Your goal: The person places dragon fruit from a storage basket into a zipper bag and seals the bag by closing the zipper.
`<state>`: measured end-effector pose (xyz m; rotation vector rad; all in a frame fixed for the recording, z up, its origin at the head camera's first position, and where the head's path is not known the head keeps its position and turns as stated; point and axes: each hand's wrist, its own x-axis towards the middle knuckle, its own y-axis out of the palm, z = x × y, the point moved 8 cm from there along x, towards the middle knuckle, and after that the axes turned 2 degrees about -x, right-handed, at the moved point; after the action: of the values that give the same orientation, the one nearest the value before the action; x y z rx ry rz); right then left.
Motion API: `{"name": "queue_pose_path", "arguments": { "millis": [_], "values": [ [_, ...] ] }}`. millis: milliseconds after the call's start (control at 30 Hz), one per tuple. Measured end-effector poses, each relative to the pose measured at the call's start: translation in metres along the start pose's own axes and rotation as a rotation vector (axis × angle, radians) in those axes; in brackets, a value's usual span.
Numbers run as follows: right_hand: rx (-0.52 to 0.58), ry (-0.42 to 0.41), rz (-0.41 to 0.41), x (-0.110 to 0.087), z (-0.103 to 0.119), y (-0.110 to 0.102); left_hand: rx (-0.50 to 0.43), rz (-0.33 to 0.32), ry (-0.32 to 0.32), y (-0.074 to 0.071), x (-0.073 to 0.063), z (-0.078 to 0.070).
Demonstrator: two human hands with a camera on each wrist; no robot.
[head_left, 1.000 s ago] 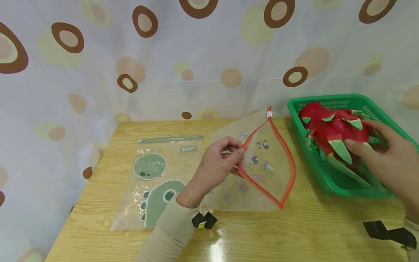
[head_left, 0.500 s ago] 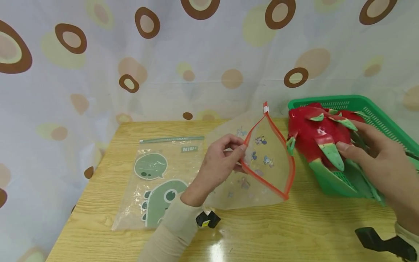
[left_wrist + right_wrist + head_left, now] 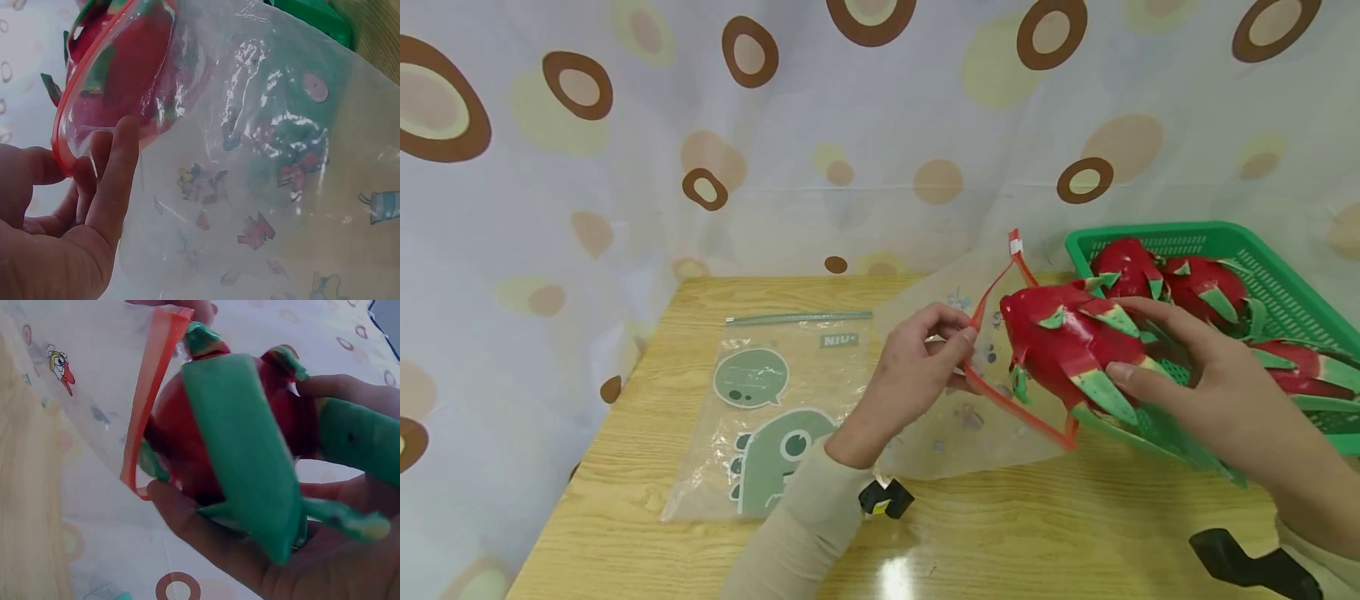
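With its thumb and fingers, the left hand (image 3: 917, 375) pinches the red zip edge of a clear bag (image 3: 940, 450) printed with cartoon figures. The bag's mouth gapes toward the right, and a white slider (image 3: 1016, 246) sits at its far end. My right hand (image 3: 1232, 408) grips a red dragon fruit (image 3: 1060, 333) with green scales, right at that mouth. In the right wrist view the dragon fruit (image 3: 187, 437) is beside the red zip edge (image 3: 153, 394), fingers curled round it. The left wrist view shows the dragon fruit (image 3: 131, 69) through the clear film.
A green basket (image 3: 1187, 229) at the right holds several more dragon fruits (image 3: 1206, 287). To the left, a second clear bag (image 3: 700, 467) with a green dinosaur print lies flat on the wooden table (image 3: 1000, 542). A patterned curtain (image 3: 865, 108) hangs behind the table.
The right hand has lifted the dragon fruit from the basket and carried it left to the bag's mouth. Other fruits in the basket are now uncovered. The left hand keeps pinching the bag's edge.
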<state>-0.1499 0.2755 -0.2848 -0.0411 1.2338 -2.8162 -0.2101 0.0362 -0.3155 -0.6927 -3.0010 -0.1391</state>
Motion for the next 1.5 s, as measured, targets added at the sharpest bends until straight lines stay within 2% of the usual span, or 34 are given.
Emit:
{"name": "queue_pose_path", "arguments": {
  "millis": [233, 433, 567, 667, 800, 867, 1000, 1233, 1367, 1500],
  "values": [
    [-0.148, -0.042, 0.053, 0.000, 0.012, 0.014, 0.023, 0.030, 0.050, 0.005, -0.001, -0.001],
    [-0.193, -0.112, 0.051, 0.001, 0.019, 0.023, 0.131, 0.054, 0.100, 0.011, -0.005, -0.006],
    [-0.236, -0.191, 0.055, 0.000, 0.028, 0.034, 0.272, 0.070, 0.173, 0.017, -0.008, -0.014],
    [-0.297, -0.212, 0.055, -0.001, 0.031, 0.040, 0.372, 0.089, 0.249, 0.023, -0.010, -0.019],
    [-0.362, -0.210, 0.043, 0.000, 0.035, 0.046, 0.457, 0.129, 0.341, 0.030, -0.015, -0.024],
    [-0.365, -0.214, 0.036, 0.002, 0.036, 0.048, 0.477, 0.153, 0.366, 0.034, -0.018, -0.024],
    [-0.287, -0.192, 0.052, 0.007, 0.030, 0.051, 0.494, 0.176, 0.386, 0.040, -0.022, -0.023],
    [-0.008, -0.017, 0.166, 0.013, 0.005, 0.062, 0.404, 0.171, 0.290, 0.039, -0.023, -0.013],
    [0.083, 0.051, 0.175, 0.018, -0.007, 0.068, 0.345, 0.161, 0.245, 0.040, -0.023, -0.008],
    [0.205, 0.090, 0.176, 0.022, -0.015, 0.073, 0.319, 0.150, 0.226, 0.042, -0.025, -0.006]
  ]
}}
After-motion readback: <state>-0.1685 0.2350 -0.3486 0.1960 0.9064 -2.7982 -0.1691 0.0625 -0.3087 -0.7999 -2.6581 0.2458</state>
